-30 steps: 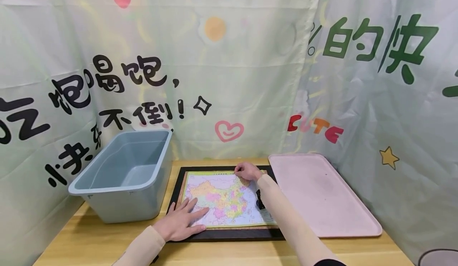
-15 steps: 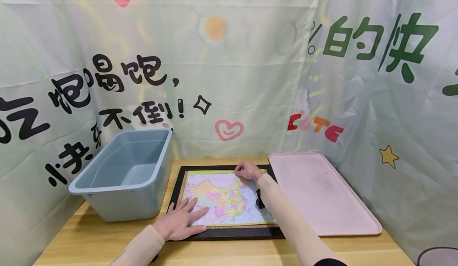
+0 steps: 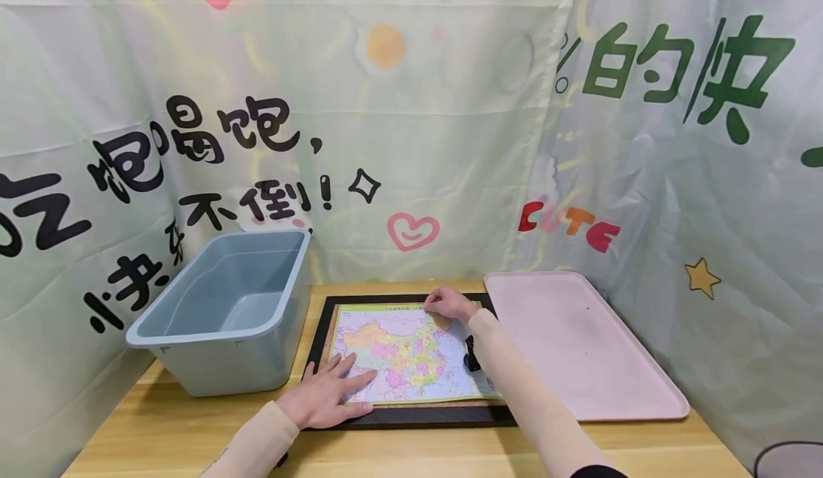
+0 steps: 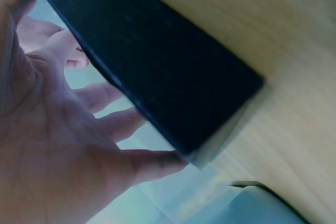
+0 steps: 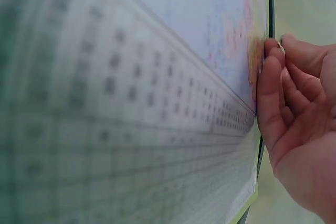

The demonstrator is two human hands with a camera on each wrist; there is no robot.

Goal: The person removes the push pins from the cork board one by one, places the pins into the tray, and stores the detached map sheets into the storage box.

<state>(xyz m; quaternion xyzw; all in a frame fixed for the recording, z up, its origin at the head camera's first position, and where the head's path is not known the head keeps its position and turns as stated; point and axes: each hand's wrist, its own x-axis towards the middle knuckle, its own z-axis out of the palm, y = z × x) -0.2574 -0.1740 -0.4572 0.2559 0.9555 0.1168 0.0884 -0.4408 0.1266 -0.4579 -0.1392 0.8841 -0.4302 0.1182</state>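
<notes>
A printed map of China [image 3: 398,349] with a yellow-green border lies on a brown-cored, black-framed board [image 3: 411,419]. My left hand [image 3: 324,396] rests with fingers spread across the map's lower left corner and the frame. In the left wrist view, the palm and fingertips of that left hand [image 4: 68,135] show along the dark frame edge. At the map's top edge, right of centre, my right hand [image 3: 450,303] has its fingers curled. Seen from the right wrist, thumb and forefinger pinch a small pale thing [image 5: 282,49] low over the map; its kind I cannot tell.
A deep blue-grey plastic tub [image 3: 218,339] stands on the wooden table [image 3: 360,456] to the left. To the right a pink tray [image 3: 579,349] lies beside the board. A small black device [image 3: 471,355] sits against the right sleeve. Printed cloth [image 3: 411,142] hangs behind.
The head view has shifted slightly. Both hands keep their places on the map, the right one still pinching at its top edge.
</notes>
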